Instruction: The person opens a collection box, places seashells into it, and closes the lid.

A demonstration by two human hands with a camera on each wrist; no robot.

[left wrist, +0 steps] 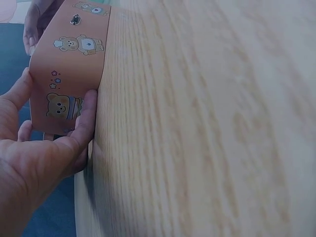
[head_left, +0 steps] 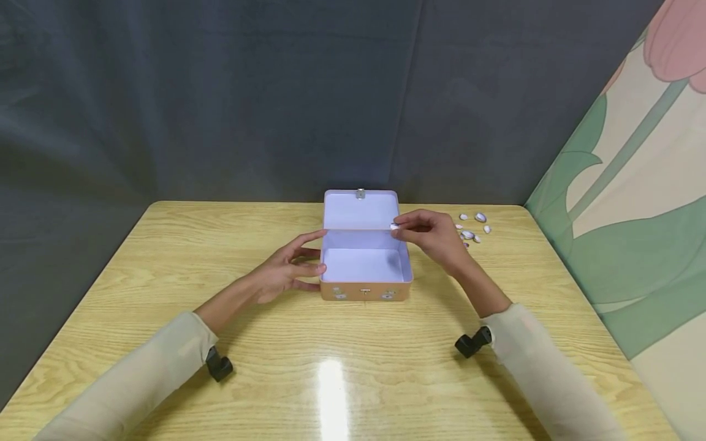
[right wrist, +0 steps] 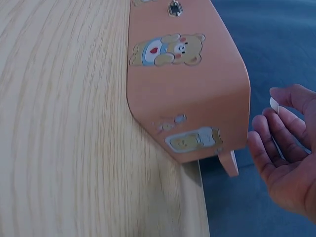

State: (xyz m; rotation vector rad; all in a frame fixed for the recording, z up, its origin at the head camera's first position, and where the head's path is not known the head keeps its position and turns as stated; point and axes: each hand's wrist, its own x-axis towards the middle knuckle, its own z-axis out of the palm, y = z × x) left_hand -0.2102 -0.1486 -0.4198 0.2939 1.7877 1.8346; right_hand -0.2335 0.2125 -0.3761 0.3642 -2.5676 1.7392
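Observation:
An orange-pink box [head_left: 365, 291] with cartoon bears and a metal clasp stands on the table, its hinged lid [head_left: 361, 209] raised at the back and its pale lilac inside showing. My left hand [head_left: 284, 269] rests against the box's left end, fingers spread, with the thumb and forefinger at its upper edge. At the right back corner, my right hand [head_left: 432, 236] pinches a small white shell [head_left: 394, 226] between thumb and fingertips, above the rim. That thin, pale shell [right wrist: 274, 105] also shows in the right wrist view, beside the box's end.
Several small white-and-purple shells [head_left: 481, 217] lie on the wooden table [head_left: 231, 245] to the right of the box, partly behind the right hand. A dark curtain [head_left: 276, 104] hangs behind the table, and a flowered cloth [head_left: 634, 245] runs along its right side.

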